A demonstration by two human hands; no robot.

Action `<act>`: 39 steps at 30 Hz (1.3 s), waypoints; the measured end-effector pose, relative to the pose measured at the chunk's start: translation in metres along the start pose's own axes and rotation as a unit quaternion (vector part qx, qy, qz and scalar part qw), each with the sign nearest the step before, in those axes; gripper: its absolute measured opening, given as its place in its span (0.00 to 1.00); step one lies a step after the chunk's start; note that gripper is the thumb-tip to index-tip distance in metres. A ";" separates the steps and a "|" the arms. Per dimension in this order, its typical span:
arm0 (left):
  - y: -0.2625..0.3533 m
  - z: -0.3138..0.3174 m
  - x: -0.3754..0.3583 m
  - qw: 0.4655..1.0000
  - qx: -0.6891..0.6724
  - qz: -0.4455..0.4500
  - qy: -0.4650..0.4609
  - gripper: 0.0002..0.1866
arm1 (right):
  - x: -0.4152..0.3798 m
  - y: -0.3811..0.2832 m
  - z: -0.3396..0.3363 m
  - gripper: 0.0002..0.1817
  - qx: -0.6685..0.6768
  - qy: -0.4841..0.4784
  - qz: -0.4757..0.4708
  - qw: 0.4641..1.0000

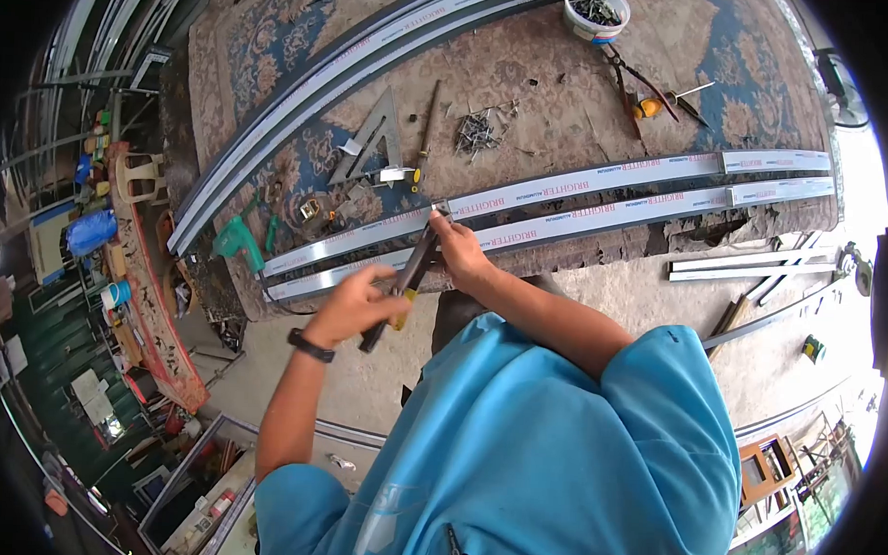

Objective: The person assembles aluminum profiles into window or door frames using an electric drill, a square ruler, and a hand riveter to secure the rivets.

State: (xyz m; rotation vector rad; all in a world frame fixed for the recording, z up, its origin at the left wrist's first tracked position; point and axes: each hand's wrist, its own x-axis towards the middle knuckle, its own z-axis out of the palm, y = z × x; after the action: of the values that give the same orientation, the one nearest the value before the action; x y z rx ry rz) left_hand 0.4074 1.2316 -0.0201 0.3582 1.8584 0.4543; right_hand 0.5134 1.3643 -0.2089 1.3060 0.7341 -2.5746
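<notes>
A hand riveter [420, 262] with dark arms and a yellow-marked handle slants over the table's near edge. My left hand [350, 302], a watch on its wrist, is on its handles with curled, slightly blurred fingers. At its upper end my right hand [457, 249] is closed, the thumb by the nose over a joint in the film-covered aluminium profile [574, 187]. Whether a rivet sits there is too small to tell. A second, parallel profile [613, 210] runs nearer to me. Beyond the joint are a yellow-handled screwdriver [420, 169] and a pile of rivets [483, 132].
A metal set square [375, 143] lies left of the screwdriver. A green power tool [238, 246] rests at the table's left corner. Long profiles [324, 82] cross the far side. A white tub of fasteners [597, 11] and pliers [632, 83] stand far right on the carpet-covered table [548, 95].
</notes>
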 end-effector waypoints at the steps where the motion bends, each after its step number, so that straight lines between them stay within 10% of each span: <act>1: 0.004 -0.008 -0.006 0.996 -0.087 -0.003 0.006 0.38 | -0.002 0.001 0.000 0.31 -0.034 -0.004 -0.008 0.999; 4: -0.085 0.012 0.022 0.983 0.063 0.147 0.088 0.54 | -0.014 -0.017 0.008 0.30 0.078 0.008 0.023 0.997; 6: -0.108 0.041 0.041 0.984 0.043 0.170 0.037 0.44 | -0.009 -0.010 0.010 0.32 0.068 0.011 0.008 0.998; 9: -0.100 0.059 0.045 0.991 0.116 -0.038 0.060 0.31 | -0.010 -0.007 0.006 0.31 0.063 0.014 0.014 0.998; 22: -0.083 -0.002 -0.012 0.919 0.293 0.214 0.154 0.25 | -0.079 -0.041 0.063 0.29 0.099 -0.098 -0.013 0.990; 24: -0.045 -0.043 -0.054 0.940 0.336 0.060 -0.005 0.24 | -0.071 -0.028 0.071 0.29 0.022 -0.108 -0.019 0.994; 26: 0.002 -0.067 -0.100 0.996 -0.017 -0.029 -0.081 0.20 | -0.072 -0.023 0.082 0.29 -0.027 -0.093 -0.083 0.992; 28: 0.029 -0.088 -0.126 0.996 -0.043 -0.071 -0.022 0.17 | -0.063 -0.016 0.081 0.30 -0.054 -0.127 -0.106 0.985; 32: 0.032 -0.126 -0.140 0.994 -0.064 -0.045 0.076 0.17 | -0.052 -0.043 0.043 0.29 -0.280 -0.171 -0.260 0.908; 34: 0.023 -0.139 -0.126 0.992 -0.048 0.024 0.116 0.18 | -0.031 -0.072 -0.003 0.29 -0.559 -0.070 -0.461 0.686; 37: -0.020 -0.145 -0.052 0.853 0.267 0.326 0.307 0.19 | -0.010 -0.099 -0.033 0.34 -0.717 -0.040 -0.399 0.570; 39: -0.012 -0.141 -0.017 0.886 0.309 0.160 0.306 0.21 | 0.004 -0.105 -0.040 0.35 -0.762 -0.088 -0.399 0.502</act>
State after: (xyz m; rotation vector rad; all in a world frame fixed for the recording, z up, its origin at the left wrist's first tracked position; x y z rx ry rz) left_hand 0.2791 1.1945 0.0298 1.0642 2.5641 0.1798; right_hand 0.5023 1.4752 -0.1952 -0.0512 2.8810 -0.9621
